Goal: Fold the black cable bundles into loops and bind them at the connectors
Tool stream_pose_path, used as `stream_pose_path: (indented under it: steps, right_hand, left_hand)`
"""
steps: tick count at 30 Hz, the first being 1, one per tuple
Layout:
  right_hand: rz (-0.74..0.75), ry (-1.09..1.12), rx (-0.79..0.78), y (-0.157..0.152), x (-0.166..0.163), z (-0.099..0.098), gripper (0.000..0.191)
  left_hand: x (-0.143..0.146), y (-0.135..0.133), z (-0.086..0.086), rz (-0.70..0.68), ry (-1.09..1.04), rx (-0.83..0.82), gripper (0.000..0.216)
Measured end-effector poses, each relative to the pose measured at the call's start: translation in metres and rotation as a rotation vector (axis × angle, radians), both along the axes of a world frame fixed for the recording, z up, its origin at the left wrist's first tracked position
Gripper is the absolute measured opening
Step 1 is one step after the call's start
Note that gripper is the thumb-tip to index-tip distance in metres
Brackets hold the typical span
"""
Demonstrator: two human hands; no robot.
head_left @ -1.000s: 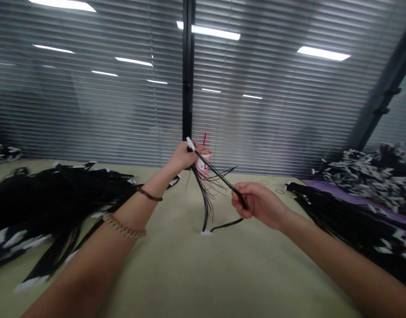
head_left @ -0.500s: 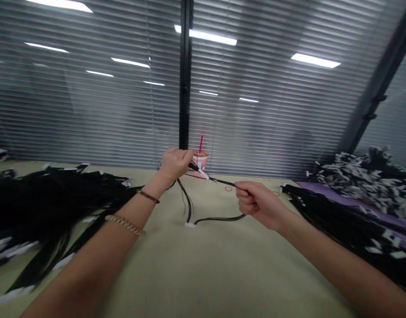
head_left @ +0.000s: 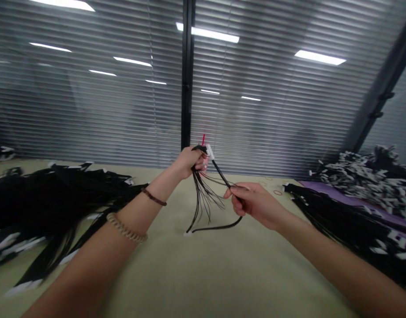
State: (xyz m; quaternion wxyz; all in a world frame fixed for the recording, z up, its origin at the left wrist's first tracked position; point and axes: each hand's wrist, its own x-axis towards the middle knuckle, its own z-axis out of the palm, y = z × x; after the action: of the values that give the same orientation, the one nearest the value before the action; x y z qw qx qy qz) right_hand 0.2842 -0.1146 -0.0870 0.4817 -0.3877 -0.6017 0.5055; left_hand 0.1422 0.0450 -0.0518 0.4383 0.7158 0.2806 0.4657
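A black wire harness (head_left: 222, 172) runs between my two hands above the table. My left hand (head_left: 192, 161) is closed around its wires just left of a white connector (head_left: 210, 152). Loose thin wire ends (head_left: 203, 194) fan out below that hand. Further right, my right hand (head_left: 249, 199) pinches the black cable. From there the cable loops down to another white connector (head_left: 188, 233) low over or on the table; I cannot tell if it touches. Part of a pink cup with a red straw (head_left: 203, 139) shows behind my left hand.
Bundles of black wires with white connectors (head_left: 73, 185) lie at the left. More black harnesses (head_left: 332, 216) lie at the right, beside a pile of white-ended wires (head_left: 381, 181) on purple material (head_left: 347, 192). A rubber band (head_left: 277, 192) rests on the table (head_left: 203, 274). Blinds stand behind.
My left hand has moved right and turned, bringing the white connector up. Loose wire ends now hang spread below it. My right hand has stayed almost in place on the cable.
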Motion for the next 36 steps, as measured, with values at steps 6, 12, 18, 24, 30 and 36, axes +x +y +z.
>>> stream_pose_path:
  steps: [6, 12, 18, 24, 30, 36]
  right_hand:
    - [0.009, 0.116, 0.007, -0.007, -0.001, 0.007, 0.018]
    - [-0.008, 0.182, -0.047, -0.011, -0.003, 0.010, 0.025]
    - [-0.112, 0.043, 0.032, 0.002, 0.001, 0.001, 0.023]
    - [-0.341, 0.039, 0.157, 0.018, 0.008, -0.009, 0.030]
    - [-0.453, -0.011, 0.209, 0.019, 0.019, 0.002, 0.033]
    - [-0.549, -0.021, 0.283, 0.017, 0.019, 0.007, 0.032]
  left_hand:
    - [0.011, -0.020, -0.010, 0.225, 0.207, 0.457, 0.026]
    - [-0.007, -0.011, -0.010, 0.590, 0.429, 0.695, 0.029]
    - [-0.006, -0.012, -0.005, 0.319, 0.527, 0.651, 0.026]
    - [0.005, -0.042, -0.006, -0.282, 0.752, 0.493, 0.030]
    - [-0.011, -0.052, 0.002, -0.392, 0.780, 0.440, 0.052]
    - [-0.016, -0.060, 0.014, -0.167, 0.800, 0.654, 0.067]
